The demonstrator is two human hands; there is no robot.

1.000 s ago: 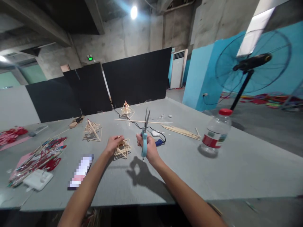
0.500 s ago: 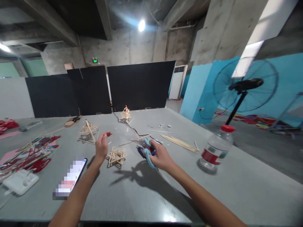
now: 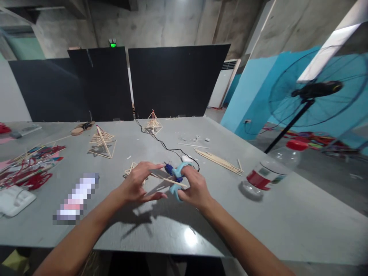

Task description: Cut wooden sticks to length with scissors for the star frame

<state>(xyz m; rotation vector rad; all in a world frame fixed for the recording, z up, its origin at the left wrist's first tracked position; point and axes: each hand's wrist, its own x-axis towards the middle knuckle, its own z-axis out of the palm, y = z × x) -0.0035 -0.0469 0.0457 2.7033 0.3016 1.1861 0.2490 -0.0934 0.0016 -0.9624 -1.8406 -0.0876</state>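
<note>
Left hand [image 3: 135,183] has neared the stick [image 3: 171,181], fingers [image 3: 152,166] parted; I see right hand [image 3: 197,186] gripping scissors [image 3: 179,168] by the handles [image 3: 174,190], presumably for control.

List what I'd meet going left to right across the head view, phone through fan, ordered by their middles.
Phone, stick pyramid, left hand, right hand holding light-blue scissors, stick bundle, red-capped bottle, standing fan.

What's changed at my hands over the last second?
The left hand has let go of the stick star and now reaches, open, toward the right hand, partly hiding the star. The right hand has lowered the scissors, which no longer point up, and a thin stick now sits at its fingers, seemingly held. The bottle, stick bundle and phone stayed put.
</note>
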